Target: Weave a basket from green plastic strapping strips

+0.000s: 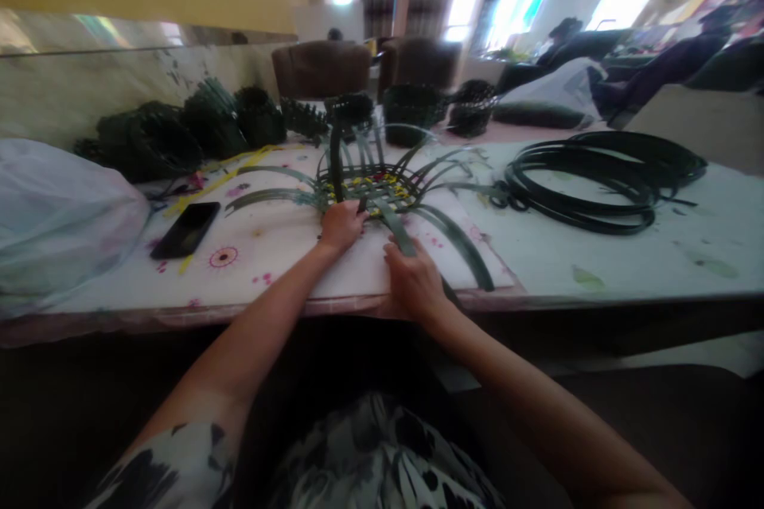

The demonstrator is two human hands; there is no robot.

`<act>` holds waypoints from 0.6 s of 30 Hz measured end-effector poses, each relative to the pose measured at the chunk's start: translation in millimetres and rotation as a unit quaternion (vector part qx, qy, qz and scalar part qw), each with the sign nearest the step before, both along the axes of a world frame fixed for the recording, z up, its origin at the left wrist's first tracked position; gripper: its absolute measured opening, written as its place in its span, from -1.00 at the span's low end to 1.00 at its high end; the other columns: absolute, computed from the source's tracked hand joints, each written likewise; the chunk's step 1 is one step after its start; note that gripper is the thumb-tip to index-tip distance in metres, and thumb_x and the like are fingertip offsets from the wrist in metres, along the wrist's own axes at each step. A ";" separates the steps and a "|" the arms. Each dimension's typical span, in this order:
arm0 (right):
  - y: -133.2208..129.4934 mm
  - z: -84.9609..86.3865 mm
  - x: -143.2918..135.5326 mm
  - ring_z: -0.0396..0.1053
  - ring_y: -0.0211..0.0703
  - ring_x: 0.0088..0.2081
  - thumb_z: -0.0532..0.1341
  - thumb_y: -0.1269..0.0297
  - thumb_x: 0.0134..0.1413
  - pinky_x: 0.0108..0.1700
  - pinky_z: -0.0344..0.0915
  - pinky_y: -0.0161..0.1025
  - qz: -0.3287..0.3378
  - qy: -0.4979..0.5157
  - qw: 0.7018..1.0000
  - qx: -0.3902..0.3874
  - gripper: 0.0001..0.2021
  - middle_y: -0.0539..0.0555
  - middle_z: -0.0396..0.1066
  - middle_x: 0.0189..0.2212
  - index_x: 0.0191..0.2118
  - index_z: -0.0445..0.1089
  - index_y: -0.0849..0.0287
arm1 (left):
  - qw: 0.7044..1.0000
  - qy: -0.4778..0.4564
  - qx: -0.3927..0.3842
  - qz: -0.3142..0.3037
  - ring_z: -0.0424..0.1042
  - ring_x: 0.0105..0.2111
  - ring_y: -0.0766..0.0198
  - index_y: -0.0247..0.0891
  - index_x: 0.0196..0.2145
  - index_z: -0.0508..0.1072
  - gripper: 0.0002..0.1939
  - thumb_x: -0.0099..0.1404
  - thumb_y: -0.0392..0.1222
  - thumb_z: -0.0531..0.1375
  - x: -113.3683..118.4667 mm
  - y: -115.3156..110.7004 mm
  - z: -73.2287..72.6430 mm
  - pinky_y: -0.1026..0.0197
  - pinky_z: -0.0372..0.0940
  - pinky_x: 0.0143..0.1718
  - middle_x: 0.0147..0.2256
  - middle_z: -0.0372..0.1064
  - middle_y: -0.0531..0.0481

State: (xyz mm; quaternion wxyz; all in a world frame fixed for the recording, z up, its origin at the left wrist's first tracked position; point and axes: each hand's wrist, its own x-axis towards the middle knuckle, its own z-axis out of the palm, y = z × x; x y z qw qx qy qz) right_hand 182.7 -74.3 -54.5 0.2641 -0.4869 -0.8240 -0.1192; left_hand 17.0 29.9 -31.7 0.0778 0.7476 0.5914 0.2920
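Across the foreground, a long table [680,270], flat and pale, with faint leaf prints on the right and a white sheet with pinkish, flower-like motifs on the left. Along its far side, a row of dark green woven baskets [411,115], mostly round-walled and rough with crossed bands, some at the left tipped over.

On the white sheet near the front edge, directly between and beyond the two hands, a green woven piece [382,192]: a flat checked base with yellow flecks among the crossings, a low ring of bands around it, and long, smooth, ribbon-like ends fanned outward in curves. At the far left, a bulging white plastic bag [65,215], thin, cloudy and creased. On the right of the table, a loose coil [626,167] of flat, dark, springy strips in overlapping ovals.

In the right hand [418,280], fingers closed on a broad, pale green strip [396,224] running into the weave. At the near left edge of the woven piece, the left hand [343,227], fingers curled narrow against it; exact grip impossible to tell.

Left of the weave, a black phone [186,231], slim, rectangular and glossy. Behind it, narrow yellow strips.
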 end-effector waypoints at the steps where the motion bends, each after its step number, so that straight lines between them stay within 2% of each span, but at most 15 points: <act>1: 0.7 0.6 2.0 0.23 0.02 0.04 -0.02 0.52 0.25 0.05 0.22 -0.13 -0.005 0.009 1.000 0.002 -0.68 0.27 0.38 0.01 -0.09 0.45 0.25 | 1.000 -0.012 -0.007 -0.003 0.47 -0.40 0.18 -0.27 -0.39 0.53 -0.79 0.32 -0.22 0.13 -0.3 0.4 0.5 0.25 0.20 -0.35 -0.50 0.48 -0.05; 5: 7.2 7.4 6.5 0.25 0.05 0.01 0.02 0.43 0.28 0.07 0.21 -0.11 -0.046 0.051 0.998 -0.008 -0.72 0.28 0.39 -0.02 -0.06 0.45 0.26 | 1.000 -0.029 -0.006 -0.002 0.47 -0.42 0.16 -0.28 -0.43 0.52 -0.81 0.28 -0.25 0.14 -1.0 1.3 1.5 0.24 0.20 -0.37 -0.52 0.47 -0.06; 9: 9.9 20.5 7.7 0.34 -0.02 -0.08 0.07 0.37 0.27 -0.03 0.25 -0.19 -0.063 0.101 0.992 -0.045 -0.72 0.24 0.41 -0.04 0.01 0.42 0.22 | 0.999 -0.047 -0.010 -0.009 0.46 -0.47 0.20 -0.29 -0.44 0.51 -0.80 0.28 -0.26 0.13 -1.6 3.0 0.0 0.25 0.21 -0.39 -0.53 0.46 -0.04; 12: 14.1 29.8 16.2 0.39 -0.05 -0.12 -0.01 0.39 0.28 -0.07 0.25 -0.21 -0.070 0.154 0.982 -0.086 -0.69 0.22 0.47 -0.15 -0.07 0.46 0.23 | 0.998 -0.061 -0.025 -0.016 0.46 -0.48 0.22 -0.28 -0.44 0.51 -0.80 0.28 -0.25 0.12 -1.7 4.8 -1.7 0.26 0.23 -0.39 -0.54 0.46 -0.02; 15: 24.4 33.4 33.5 0.43 -0.08 -0.18 0.01 0.39 0.23 -0.10 0.28 -0.22 -0.066 0.244 0.952 -0.172 -0.71 0.16 0.53 -0.25 -0.18 0.50 0.24 | 0.997 -0.066 -0.023 -0.014 0.48 -0.43 0.20 -0.29 -0.45 0.50 -0.81 0.27 -0.25 0.13 -1.2 5.5 -2.3 0.27 0.24 -0.37 -0.53 0.46 -0.03; 18: 32.1 32.9 46.7 0.44 -0.16 -0.31 0.10 0.36 0.15 -0.21 0.32 -0.26 -0.034 0.353 0.888 -0.291 -0.78 0.08 0.53 -0.34 -0.23 0.50 0.23 | 0.997 -0.074 -0.023 -0.015 0.49 -0.42 0.20 -0.29 -0.45 0.49 -0.83 0.26 -0.26 0.14 -0.9 5.6 -2.3 0.27 0.24 -0.37 -0.51 0.47 -0.04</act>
